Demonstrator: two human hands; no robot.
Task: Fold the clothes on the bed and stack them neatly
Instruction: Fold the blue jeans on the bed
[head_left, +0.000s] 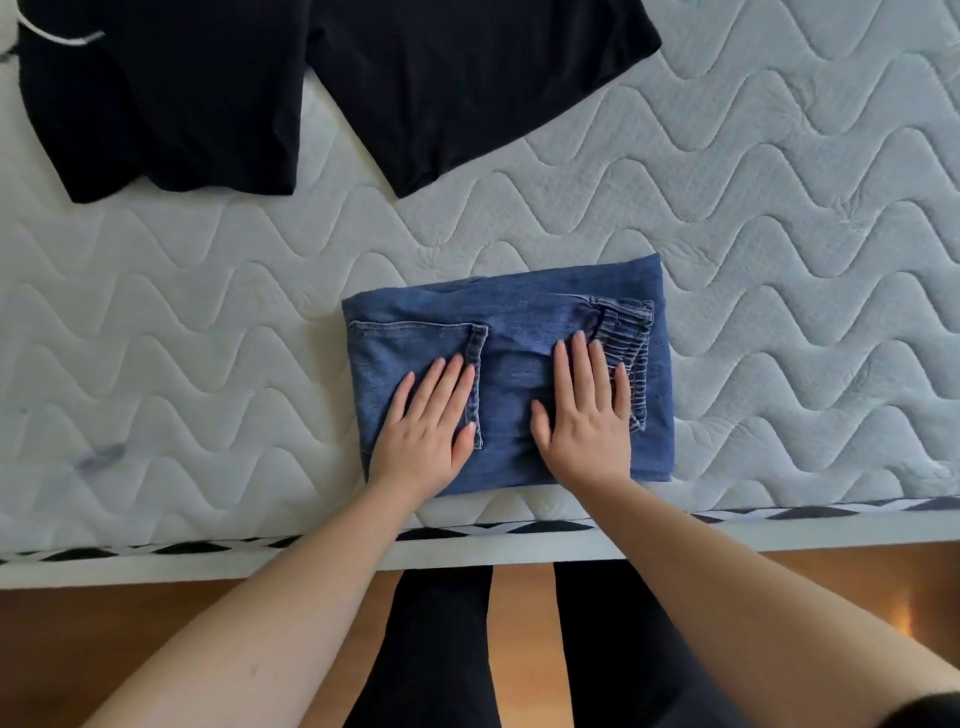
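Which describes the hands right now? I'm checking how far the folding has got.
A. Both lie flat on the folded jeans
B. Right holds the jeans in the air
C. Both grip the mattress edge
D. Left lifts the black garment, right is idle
A: the left hand and the right hand lie flat, fingers straight, on the folded jeans, which rest on the mattress.

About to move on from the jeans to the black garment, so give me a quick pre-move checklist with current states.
1. Folded jeans form a compact rectangle: ok.
2. Left hand and right hand press flat, gripping nothing: ok.
3. Jeans lie fully on the mattress: ok, though near its front edge.
4. Black garment folded: not ok, spread out.
5. Other clothes beyond the frame: cannot tell.
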